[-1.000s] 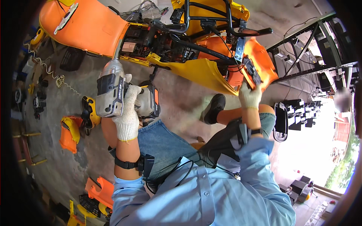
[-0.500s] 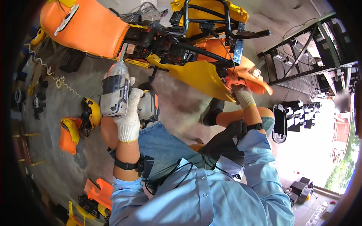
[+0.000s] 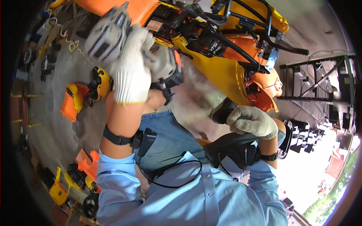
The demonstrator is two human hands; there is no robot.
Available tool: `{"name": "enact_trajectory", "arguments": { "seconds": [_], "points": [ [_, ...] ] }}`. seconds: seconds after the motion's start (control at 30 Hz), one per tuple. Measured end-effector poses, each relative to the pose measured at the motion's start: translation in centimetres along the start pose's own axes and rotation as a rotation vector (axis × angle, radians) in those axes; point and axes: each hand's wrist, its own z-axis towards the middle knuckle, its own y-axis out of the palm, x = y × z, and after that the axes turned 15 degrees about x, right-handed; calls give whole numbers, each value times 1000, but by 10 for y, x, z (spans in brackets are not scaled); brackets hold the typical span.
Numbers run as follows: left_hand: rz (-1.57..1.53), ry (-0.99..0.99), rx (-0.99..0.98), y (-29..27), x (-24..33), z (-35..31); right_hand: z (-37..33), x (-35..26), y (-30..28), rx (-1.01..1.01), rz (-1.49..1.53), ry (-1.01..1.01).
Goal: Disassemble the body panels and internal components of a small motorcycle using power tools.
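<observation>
My left hand (image 3: 132, 71), in a white knit glove, is wrapped round the grip of a grey and black cordless impact wrench (image 3: 107, 39). The tool is raised beside the orange panel (image 3: 117, 6) of a partly stripped machine, its body blurred by motion. My right hand (image 3: 252, 122), also gloved, hovers over my right thigh with the fingers curled closed. Whatever it may hold is hidden. Just beyond it are an orange shell (image 3: 266, 84) and a curved yellow panel (image 3: 218, 77), both on the machine. A black tube frame (image 3: 235, 49) crosses above them.
On the concrete floor to the left lie an orange and yellow part (image 3: 71, 101) and a yellow and black part (image 3: 100, 83). More orange pieces (image 3: 88, 164) sit at the lower left. A black metal rack (image 3: 316, 79) stands at the right, with small black parts (image 3: 305, 135) below it.
My right hand has come away from the orange shell, back toward my knee, and closed. My left hand has lifted the impact wrench up and nearer. The view has shifted.
</observation>
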Motion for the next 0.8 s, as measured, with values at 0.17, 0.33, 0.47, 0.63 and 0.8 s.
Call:
{"name": "enact_trajectory", "arguments": {
  "seconds": [0.17, 0.33, 0.47, 0.63, 0.8],
  "points": [
    [-91, -40, 255, 20, -29, 46, 81, -9, 44, 467, -314, -188],
    [92, -157, 276, -15, -52, 81, 207, 75, 47, 500, -551, -99],
    [306, -229, 399, -37, -27, 97, 312, 159, 58, 406, -240, 266],
    [245, -334, 422, -30, -42, 125, 367, 232, 2, 665, -1006, -315],
    [216, -175, 307, -37, -21, 125, 379, 173, 36, 609, -1381, -322]
  ]
}}
